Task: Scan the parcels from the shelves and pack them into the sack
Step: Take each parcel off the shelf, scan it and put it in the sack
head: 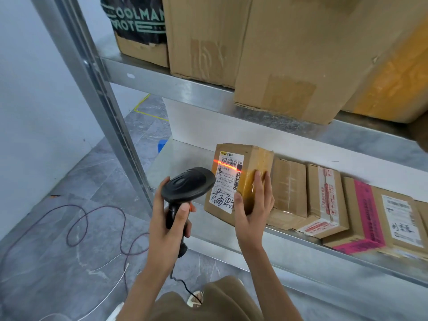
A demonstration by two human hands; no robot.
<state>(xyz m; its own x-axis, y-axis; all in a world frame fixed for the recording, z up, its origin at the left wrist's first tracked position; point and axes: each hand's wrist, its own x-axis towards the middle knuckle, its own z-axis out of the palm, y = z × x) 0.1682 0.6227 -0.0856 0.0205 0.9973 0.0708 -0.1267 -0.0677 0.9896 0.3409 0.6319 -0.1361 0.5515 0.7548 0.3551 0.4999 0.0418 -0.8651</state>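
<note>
My left hand [170, 222] grips the handle of a black barcode scanner [187, 184]. Its red beam crosses the white label of a small brown cardboard parcel [225, 181]. That parcel stands at the left end of a row on the lower metal shelf [289, 239]. My right hand [253, 203] holds the parcel's right side, fingers up its taped face and thumb at the label's lower corner. No sack is in view.
Several more small parcels [324, 200] stand in a row to the right on the same shelf. Large cartons [289, 54] fill the upper shelf. A steel upright [97, 93] stands at the left. Loose cables [76, 225] lie on the grey tiled floor.
</note>
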